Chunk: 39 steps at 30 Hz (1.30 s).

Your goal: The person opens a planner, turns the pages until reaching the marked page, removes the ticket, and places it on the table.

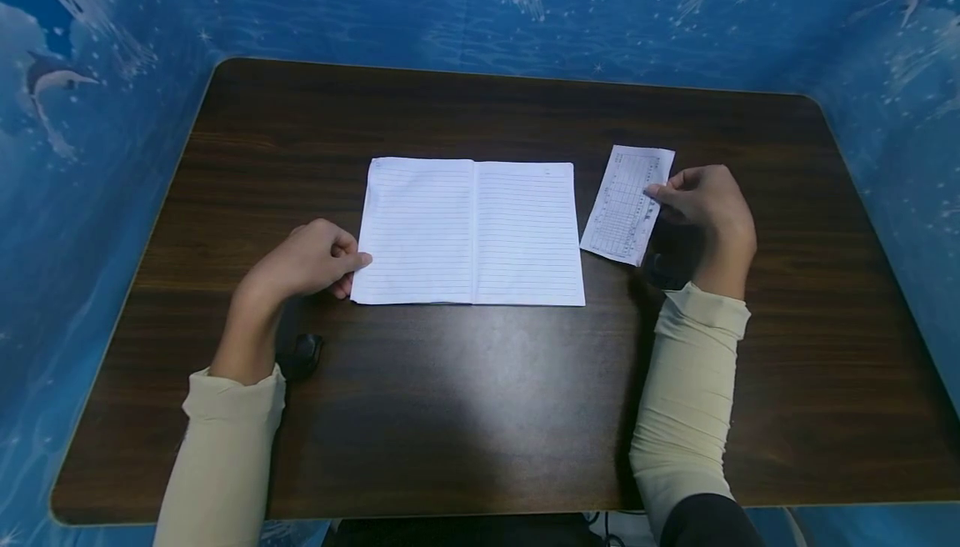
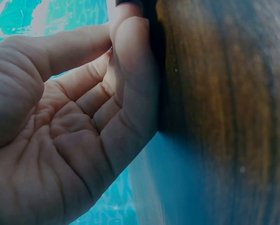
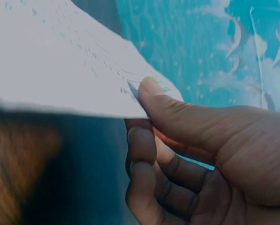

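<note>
An open lined notebook [image 1: 528,234] lies flat on the dark wooden table, its ruled pages bare of writing apart from small marks at the top. At its left edge, my left hand [image 1: 322,257] pinches the lower left side between thumb and curled fingers. The left wrist view shows that hand [image 2: 79,117] from the palm side, thumb and index finger together. My right hand [image 1: 705,197] holds a printed paper slip [image 1: 628,203] by its right edge, just right of the notebook. Thumb on top and fingers beneath, the right hand [image 3: 186,140] grips the slip [image 3: 74,70] in the right wrist view.
The brown table [image 1: 487,414] has rounded corners and a blue curtain [image 1: 450,22] with dolphins around its back and sides. A dark wrist camera [image 1: 306,353] sits beside the left wrist. Cables [image 1: 611,530] hang below the front edge.
</note>
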{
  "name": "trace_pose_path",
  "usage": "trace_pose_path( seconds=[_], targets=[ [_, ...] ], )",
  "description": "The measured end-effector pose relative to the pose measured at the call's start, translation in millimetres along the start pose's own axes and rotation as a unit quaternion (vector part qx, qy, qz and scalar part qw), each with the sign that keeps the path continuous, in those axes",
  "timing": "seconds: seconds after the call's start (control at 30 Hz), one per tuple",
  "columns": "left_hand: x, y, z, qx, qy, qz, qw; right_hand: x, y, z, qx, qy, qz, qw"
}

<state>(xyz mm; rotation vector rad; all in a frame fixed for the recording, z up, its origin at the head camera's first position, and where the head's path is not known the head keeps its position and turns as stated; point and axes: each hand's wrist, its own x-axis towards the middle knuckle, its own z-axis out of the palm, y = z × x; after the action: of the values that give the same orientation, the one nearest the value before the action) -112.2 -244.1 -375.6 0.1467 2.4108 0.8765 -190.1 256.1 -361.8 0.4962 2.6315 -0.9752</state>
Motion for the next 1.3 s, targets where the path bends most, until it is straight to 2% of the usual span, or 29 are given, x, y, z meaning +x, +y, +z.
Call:
trace_pose_path(
  seconds=[0.27, 0.63, 0.83, 1.03, 1.3],
  targets=[
    [-0.1, 1.3, -0.7, 0.001, -0.002, -0.007, 1.0000, 3.1, 12, 2, -0.009, 0.006, 0.048, 0.9988],
    [0.1, 1.1, -1.4, -0.006, -0.005, -0.018, 0.9998, 6.3, 10, 4, -0.008, 0.023, 0.057, 0.9980],
    [0.1, 0.3, -0.7, -0.009, -0.005, -0.015, 0.9998, 6.9, 0, 2, 0.017, 0.021, 0.019, 0.9995],
    [-0.4, 1.3, -1.0, -0.007, -0.004, -0.012, 0.9999, -2.0, -25, 7, 0.019, 0.000, -0.024, 0.9995],
    [-0.5, 1.4, -0.5, -0.003, -0.003, -0.006, 1.0000, -7.5, -59, 35, -0.055, -0.062, -0.083, 0.9931]
  ],
)
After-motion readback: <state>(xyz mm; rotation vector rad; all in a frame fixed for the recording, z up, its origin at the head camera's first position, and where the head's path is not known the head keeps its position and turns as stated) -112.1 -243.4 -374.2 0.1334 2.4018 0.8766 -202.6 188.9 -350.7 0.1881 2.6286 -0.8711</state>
